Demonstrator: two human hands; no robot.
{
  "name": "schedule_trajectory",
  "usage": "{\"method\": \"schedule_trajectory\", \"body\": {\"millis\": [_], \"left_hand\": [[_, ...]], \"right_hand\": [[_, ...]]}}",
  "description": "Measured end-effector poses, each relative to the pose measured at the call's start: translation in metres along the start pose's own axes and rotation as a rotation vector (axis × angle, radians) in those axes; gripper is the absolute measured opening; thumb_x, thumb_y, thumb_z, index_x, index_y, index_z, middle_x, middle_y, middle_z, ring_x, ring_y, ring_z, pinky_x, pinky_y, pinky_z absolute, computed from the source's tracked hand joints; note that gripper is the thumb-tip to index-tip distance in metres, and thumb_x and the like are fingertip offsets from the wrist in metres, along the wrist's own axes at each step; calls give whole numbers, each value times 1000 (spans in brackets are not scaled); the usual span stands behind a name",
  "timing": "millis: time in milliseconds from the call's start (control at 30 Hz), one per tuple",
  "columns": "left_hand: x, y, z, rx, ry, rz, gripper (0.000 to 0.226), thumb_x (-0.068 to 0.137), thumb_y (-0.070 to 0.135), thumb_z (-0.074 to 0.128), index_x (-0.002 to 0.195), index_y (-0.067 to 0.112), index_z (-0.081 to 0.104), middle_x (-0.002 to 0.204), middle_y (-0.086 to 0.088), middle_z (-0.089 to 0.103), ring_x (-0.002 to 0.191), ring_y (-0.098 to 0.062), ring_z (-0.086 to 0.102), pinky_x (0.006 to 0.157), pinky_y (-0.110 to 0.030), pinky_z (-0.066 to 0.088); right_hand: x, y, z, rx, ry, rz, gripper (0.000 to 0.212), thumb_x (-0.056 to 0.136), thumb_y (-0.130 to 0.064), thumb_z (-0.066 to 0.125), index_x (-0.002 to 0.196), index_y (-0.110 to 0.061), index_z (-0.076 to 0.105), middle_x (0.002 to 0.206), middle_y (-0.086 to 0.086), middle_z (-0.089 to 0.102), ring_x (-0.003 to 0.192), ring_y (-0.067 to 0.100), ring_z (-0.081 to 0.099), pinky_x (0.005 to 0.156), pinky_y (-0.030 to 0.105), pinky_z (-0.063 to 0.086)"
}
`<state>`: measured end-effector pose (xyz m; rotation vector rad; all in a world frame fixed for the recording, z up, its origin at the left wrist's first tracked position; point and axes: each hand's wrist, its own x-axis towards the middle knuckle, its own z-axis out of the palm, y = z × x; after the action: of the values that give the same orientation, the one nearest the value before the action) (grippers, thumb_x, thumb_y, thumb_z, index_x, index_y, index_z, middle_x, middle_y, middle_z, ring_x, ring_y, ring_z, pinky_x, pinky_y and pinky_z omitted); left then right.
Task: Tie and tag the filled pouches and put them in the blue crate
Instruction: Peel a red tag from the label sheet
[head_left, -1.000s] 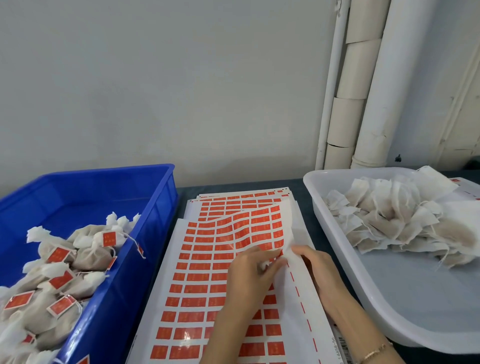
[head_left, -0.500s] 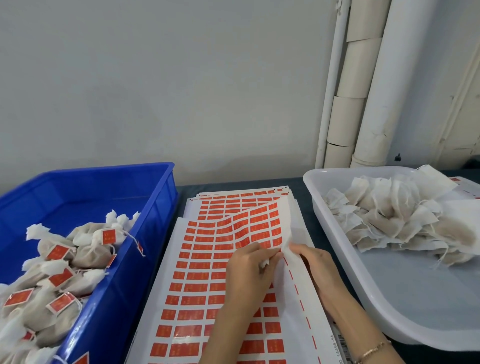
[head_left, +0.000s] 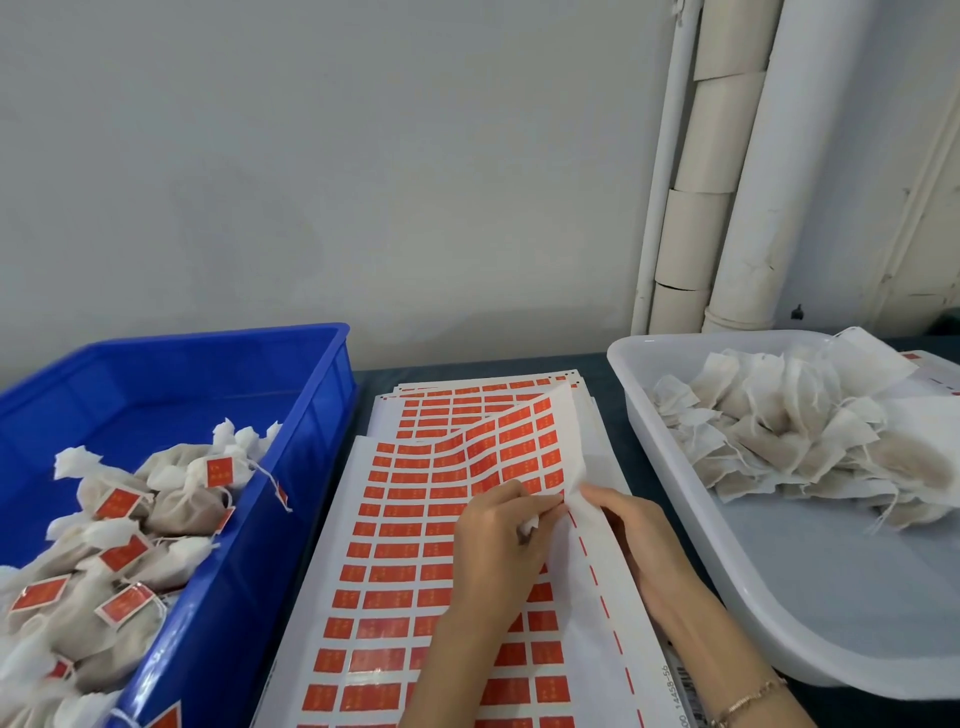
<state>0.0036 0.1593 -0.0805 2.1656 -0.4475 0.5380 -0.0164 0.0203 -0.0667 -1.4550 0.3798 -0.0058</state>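
The lifted right edge of the top sticker sheet (head_left: 519, 452) is pinched between the curled fingers of the left hand (head_left: 498, 551) and gripped from the other side by the right hand (head_left: 639, 545). The sheets are stacked at mid table (head_left: 639, 467). Tagged pouches (head_left: 176, 499) are piled in the blue crate (head_left: 208, 338) at the left edge. Untied pouches (head_left: 779, 441) are heaped in the white tray (head_left: 831, 597) at the right edge.

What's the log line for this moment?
left hand: pinches white sheet of red tag stickers | right hand: pinches its lifted edge | blue plastic crate: tagged cloth pouches | white plastic tray: untagged pouches
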Motion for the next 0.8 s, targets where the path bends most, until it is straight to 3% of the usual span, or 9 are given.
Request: {"method": "schedule_trajectory", "body": {"millis": [300,400,533,800], "left_hand": [[1,-2,0,4,18,-27,18,84,31,71,101,27,75,91,20,67,75,9,55,77,-3,44],[3,-3,1,-58,14,-133,13,86,32,70,98,30,74,90,25,62,79,6,59,72,-1,44],[6,-6,-3,-190,81,-305,10,84,31,71,88,39,66,84,29,61,82,9,60,62,0,45],[10,-17,-6,-276,176,-435,4,85,34,70,88,36,69,84,22,67,78,-2,65,59,-6,48]], "right_hand": [[0,-1,-3,58,-36,8,14,90,-20,63,93,-7,67,80,13,72,54,21,66,59,33,51],[-2,-3,0,65,-19,2,7,88,-14,64,88,-7,66,76,13,70,49,19,64,56,32,50],[-5,-6,-2,54,14,-11,14,90,-23,64,90,-10,69,74,9,72,50,19,64,51,27,48],[-3,0,-3,-133,71,-198,13,89,-23,65,86,-11,70,76,4,74,70,29,70,73,45,56]]}}
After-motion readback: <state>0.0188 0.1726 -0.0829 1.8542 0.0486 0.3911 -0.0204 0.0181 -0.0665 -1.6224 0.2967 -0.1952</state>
